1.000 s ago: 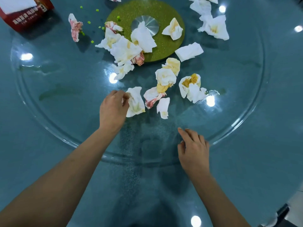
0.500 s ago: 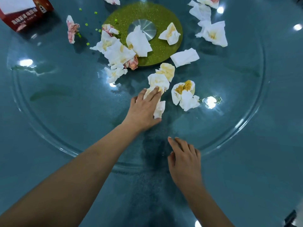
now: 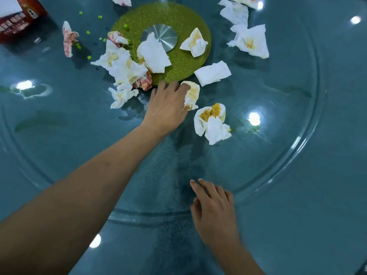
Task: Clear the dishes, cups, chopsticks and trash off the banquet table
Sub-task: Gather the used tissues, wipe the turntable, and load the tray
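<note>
Several crumpled, stained napkins lie on the glass turntable (image 3: pixel 294 147). My left hand (image 3: pixel 166 108) reaches across the glass to the edge of the green centre disc (image 3: pixel 184 64). It grips a wad of gathered napkins under the palm, and a yellow-stained napkin (image 3: pixel 192 95) sticks out beside its fingers. Just right of it lies a yolk-yellow stained napkin (image 3: pixel 212 123). A folded white napkin (image 3: pixel 213 73) lies beyond. My right hand (image 3: pixel 215 213) rests with relaxed fingers on the near rim of the turntable and holds nothing.
A pile of soiled napkins (image 3: pixel 123 70) sits left of the disc, and a pink-stained one (image 3: pixel 68 38) lies further left. More napkins (image 3: pixel 250 40) lie at the far right. A red tissue box (image 3: pixel 17 20) stands at the top left. Small green food bits (image 3: pixel 88 32) are scattered nearby.
My left hand swept from the near left napkins rightward and away, towards the green disc, gathering napkins under it. My right hand stayed at the turntable's near rim.
</note>
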Demonstrator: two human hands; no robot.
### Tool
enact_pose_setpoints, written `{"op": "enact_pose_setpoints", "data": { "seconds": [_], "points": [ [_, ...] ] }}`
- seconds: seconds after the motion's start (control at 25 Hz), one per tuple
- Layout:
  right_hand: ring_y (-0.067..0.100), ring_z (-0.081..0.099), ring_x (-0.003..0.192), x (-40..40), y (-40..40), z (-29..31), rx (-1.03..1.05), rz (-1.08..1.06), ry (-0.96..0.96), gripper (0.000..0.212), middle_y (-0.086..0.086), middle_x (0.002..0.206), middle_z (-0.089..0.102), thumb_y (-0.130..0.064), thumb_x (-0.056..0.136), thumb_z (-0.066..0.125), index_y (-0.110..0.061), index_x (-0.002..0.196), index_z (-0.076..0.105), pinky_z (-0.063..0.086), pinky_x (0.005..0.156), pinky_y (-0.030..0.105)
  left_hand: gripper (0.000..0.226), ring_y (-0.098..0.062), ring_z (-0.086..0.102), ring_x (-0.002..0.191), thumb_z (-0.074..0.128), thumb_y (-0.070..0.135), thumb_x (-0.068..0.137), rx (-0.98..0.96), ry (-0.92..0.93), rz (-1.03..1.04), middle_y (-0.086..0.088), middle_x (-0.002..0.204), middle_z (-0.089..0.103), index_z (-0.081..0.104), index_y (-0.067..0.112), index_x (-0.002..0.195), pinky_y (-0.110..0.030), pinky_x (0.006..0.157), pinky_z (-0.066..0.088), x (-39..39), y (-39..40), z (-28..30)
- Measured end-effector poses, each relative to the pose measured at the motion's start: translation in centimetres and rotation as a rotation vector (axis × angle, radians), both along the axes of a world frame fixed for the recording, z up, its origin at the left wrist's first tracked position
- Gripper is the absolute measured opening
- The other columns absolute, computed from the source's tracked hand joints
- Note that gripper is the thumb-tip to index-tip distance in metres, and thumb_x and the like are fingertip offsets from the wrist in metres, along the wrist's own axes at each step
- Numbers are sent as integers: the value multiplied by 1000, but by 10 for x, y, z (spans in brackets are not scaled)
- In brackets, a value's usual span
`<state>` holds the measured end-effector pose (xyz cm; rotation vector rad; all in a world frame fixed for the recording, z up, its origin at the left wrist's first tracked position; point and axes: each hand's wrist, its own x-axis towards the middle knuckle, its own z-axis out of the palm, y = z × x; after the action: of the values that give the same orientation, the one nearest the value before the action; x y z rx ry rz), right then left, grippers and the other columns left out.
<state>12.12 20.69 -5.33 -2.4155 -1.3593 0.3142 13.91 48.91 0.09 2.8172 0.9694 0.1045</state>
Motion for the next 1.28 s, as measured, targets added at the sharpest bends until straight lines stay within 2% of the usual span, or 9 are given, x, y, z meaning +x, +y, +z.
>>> {"op": "enact_pose_setpoints", "data": {
  "seconds": [0.16,0.28,0.36,0.48,0.56,0.72,0.96,1.08,1.28],
  "points": [
    [14,64,103,-3,1,0,-18,29,26,47,-7,126,66,-21,81,76,-24,127,69,51,90,38,54,-38,26,143,57,29,97,-79,163,-65,-8,160,27,42,23,149,-55,110,34,30,14,-14],
    [10,60,105,-5,3,0,-17,29,43,46,-11,128,64,-25,82,68,-26,128,68,50,91,35,58,-35,12,152,50,39,98,-208,228,-80,-7,167,17,36,29,152,-55,118,20,39,19,-31],
    [10,61,104,-7,4,0,-13,31,59,46,-11,127,64,-25,81,68,-26,127,68,49,91,34,60,-37,22,148,55,43,93,-254,222,-70,-9,162,25,39,30,150,-53,117,22,37,17,-37],
    [11,62,102,-9,5,-1,-15,33,69,46,-11,126,64,-25,81,69,-26,127,68,50,91,34,49,-39,42,126,62,39,91,-202,162,-65,-11,141,42,50,29,138,-50,107,35,29,14,-38],
    [10,62,103,-11,6,0,-13,30,73,45,-11,127,64,-27,83,62,-27,127,68,48,92,33,38,-36,47,116,59,33,94,-174,80,-24,-11,131,46,53,30,132,-50,102,40,25,10,-35],
    [11,62,102,-15,8,0,-14,28,60,45,-10,126,65,-29,84,55,-26,127,68,50,90,34,43,-34,47,114,57,35,94,-125,-60,13,-10,132,44,53,38,136,-50,97,44,30,-21,-20],
    [11,62,100,-17,11,2,-36,50,66,48,-9,126,65,-32,84,47,-26,127,69,47,90,32,75,-34,38,125,59,76,76,-147,234,-146,-8,145,32,44,44,142,-52,103,38,27,-59,-24],
    [10,61,101,-18,12,2,-41,52,65,45,-10,125,65,-30,84,52,-25,126,69,38,92,29,61,-34,42,118,66,58,81,-152,212,-134,-7,141,35,51,36,136,-49,100,42,16,-54,-30],
    [15,63,100,2,13,5,80,21,155,40,-7,118,68,-21,85,64,-22,125,69,49,87,34,38,-33,45,105,72,35,85,-229,35,58,-11,124,43,61,24,120,-41,83,46,-10,-44,-36]
  ]
}}
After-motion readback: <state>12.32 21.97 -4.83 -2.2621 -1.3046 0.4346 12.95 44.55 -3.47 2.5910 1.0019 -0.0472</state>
